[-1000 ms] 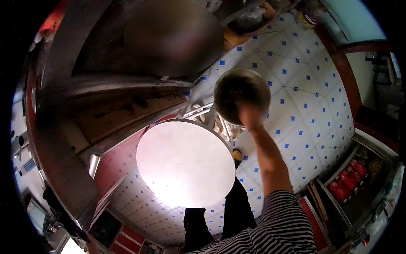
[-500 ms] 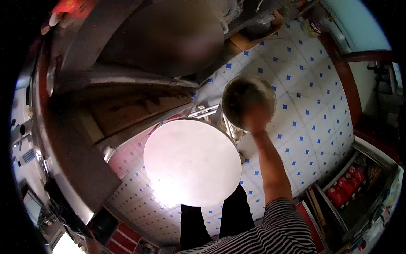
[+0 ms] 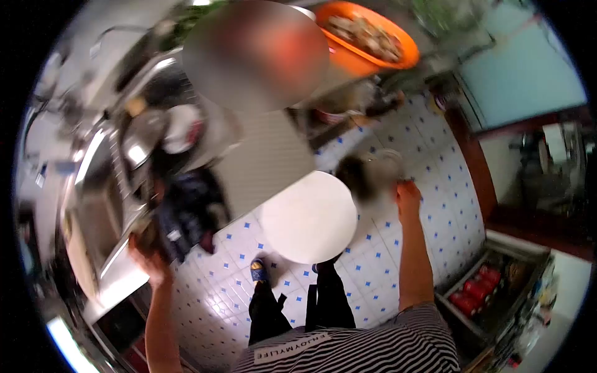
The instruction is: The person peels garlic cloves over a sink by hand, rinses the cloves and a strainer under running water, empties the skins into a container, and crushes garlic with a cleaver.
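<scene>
My right hand (image 3: 408,198) is closed at the edge of a blurred, round, pale see-through thing (image 3: 387,166), whose kind I cannot make out. Beside that, low over the tiled floor, is a dark round container (image 3: 354,176), also smeared. A round white stool top (image 3: 310,217) stands in front of my legs. My left hand (image 3: 151,260) is at the counter's front edge near the sink, close to a brownish blurred thing; its fingers are smeared by motion. A dark blue cloth (image 3: 191,211) hangs over the counter edge to its right.
An orange basin (image 3: 407,53) of pale food pieces sits at the back of the counter (image 3: 267,158). A metal pan (image 3: 144,140) and a white bowl (image 3: 181,129) lie by the sink. Red packages (image 3: 476,291) fill a drawer at right. A blurred oval hides part of the counter.
My view has swung up and left, bringing the counter and sink into sight. My right hand has come out of the round container. My left hand has come into view at the counter edge.
</scene>
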### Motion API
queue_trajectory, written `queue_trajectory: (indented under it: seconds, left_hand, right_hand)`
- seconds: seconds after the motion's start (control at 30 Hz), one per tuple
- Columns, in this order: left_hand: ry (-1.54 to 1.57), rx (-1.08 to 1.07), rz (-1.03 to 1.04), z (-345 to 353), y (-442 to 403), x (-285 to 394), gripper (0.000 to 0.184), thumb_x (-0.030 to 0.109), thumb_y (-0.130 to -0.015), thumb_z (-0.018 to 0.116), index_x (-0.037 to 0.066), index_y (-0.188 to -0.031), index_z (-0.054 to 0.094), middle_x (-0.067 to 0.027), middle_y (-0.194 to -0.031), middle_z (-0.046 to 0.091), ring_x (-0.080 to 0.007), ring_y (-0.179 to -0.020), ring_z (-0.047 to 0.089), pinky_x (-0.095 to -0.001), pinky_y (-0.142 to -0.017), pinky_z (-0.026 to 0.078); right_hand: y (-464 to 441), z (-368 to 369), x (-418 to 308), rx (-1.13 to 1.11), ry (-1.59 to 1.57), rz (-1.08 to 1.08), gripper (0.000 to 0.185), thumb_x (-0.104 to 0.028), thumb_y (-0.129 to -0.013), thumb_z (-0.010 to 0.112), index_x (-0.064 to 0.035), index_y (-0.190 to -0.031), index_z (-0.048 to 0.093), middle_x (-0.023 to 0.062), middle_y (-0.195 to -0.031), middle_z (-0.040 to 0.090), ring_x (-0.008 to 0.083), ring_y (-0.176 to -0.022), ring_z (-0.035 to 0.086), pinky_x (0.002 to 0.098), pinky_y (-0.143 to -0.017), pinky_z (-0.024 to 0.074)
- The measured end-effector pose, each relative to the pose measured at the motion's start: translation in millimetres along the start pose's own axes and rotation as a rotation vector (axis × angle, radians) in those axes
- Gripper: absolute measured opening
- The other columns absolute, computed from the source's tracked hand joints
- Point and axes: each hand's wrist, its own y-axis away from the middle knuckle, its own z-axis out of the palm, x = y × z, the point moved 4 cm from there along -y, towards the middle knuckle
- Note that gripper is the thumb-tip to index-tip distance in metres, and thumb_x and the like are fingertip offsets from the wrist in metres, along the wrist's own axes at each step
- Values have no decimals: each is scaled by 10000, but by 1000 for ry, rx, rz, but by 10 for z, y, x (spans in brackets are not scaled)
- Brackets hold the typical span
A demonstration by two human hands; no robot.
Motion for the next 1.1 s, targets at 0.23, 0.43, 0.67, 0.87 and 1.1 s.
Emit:
queue_trajectory:
  seconds: [0.23,0.43,0.67,0.87,1.1]
  left_hand:
    - [-58,-149,-124,-238,-394,822,658,147,-648,657,20,-1243,404,-210,-1190,457,-391,-1094,426,-490,-933,327]
    - [519,-339,-53,-860,-427,234,565,201,-746,652,-21,-1216,432,-226,-1318,377,-375,-1208,368,-452,-1000,331]
    - [604,-144,-245,-2210,-312,-1191,273,49,-746,636,-26,-994,551,-179,-1051,565,-348,-961,557,-383,-836,471]
    - [583,-59,-567,-2462,-155,-1788,130,-27,-764,581,-36,-894,568,-151,-960,591,-266,-849,609,-313,-680,528]
    - [620,-263,-671,-1897,-565,-1839,149,-9,-801,543,-29,-941,589,-122,-912,635,-196,-834,621,-300,-710,520]
  right_hand:
    - [1570,1394,-1834,-253,-196,-170,244,-92,-819,595,-43,-1053,546,18,-876,557,102,-705,477,241,-631,400]
    - [3152,4090,-2588,-651,151,-154,171,-121,-817,634,-54,-948,549,9,-794,526,112,-703,517,259,-608,448]
    - [3026,7075,-1245,-760,448,105,86,-51,-801,630,15,-844,597,89,-764,604,165,-642,605,299,-515,505]
    - [2666,7913,247,-451,549,301,113,4,-789,620,-27,-895,599,95,-843,597,237,-699,604,340,-487,543]
    - [3299,7342,-2040,-575,850,-923,89,-126,-830,577,-40,-850,586,162,-846,621,310,-802,613,390,-692,486]
